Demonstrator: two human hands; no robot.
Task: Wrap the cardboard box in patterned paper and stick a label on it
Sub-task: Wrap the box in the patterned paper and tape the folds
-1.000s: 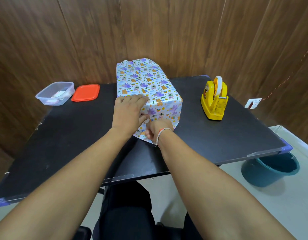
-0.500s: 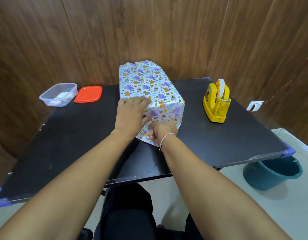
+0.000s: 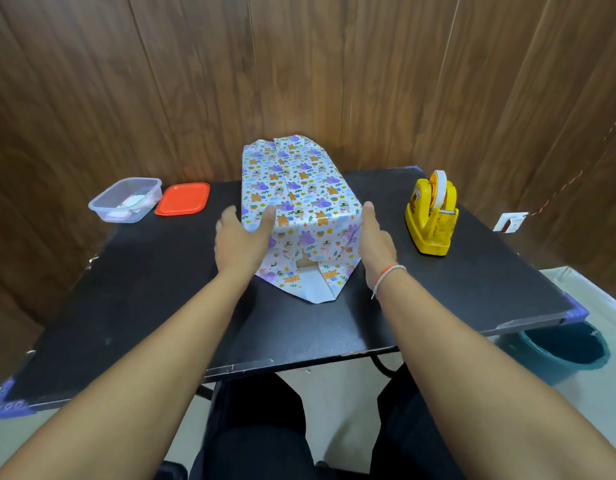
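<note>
The box (image 3: 299, 199), covered in white paper with purple and orange cartoon animals, stands in the middle of the black table (image 3: 161, 289). Its near end is partly folded: a small patch of brown cardboard shows, and a pointed paper flap (image 3: 313, 285) lies flat on the table toward me. My left hand (image 3: 239, 242) holds the box's near left corner, thumb on top. My right hand (image 3: 374, 240) lies with straight fingers against the box's right side. The far end's paper stands up unfolded.
A yellow tape dispenser (image 3: 431, 216) stands right of the box. A clear plastic tub (image 3: 126, 199) with small white items and its orange lid (image 3: 183, 199) sit at the back left. A teal bucket (image 3: 562, 351) is on the floor under the table's right edge.
Both hands left the near end, where they were pressing folds. The left hand slid to the left corner and the right hand to the right side, uncovering the flap.
</note>
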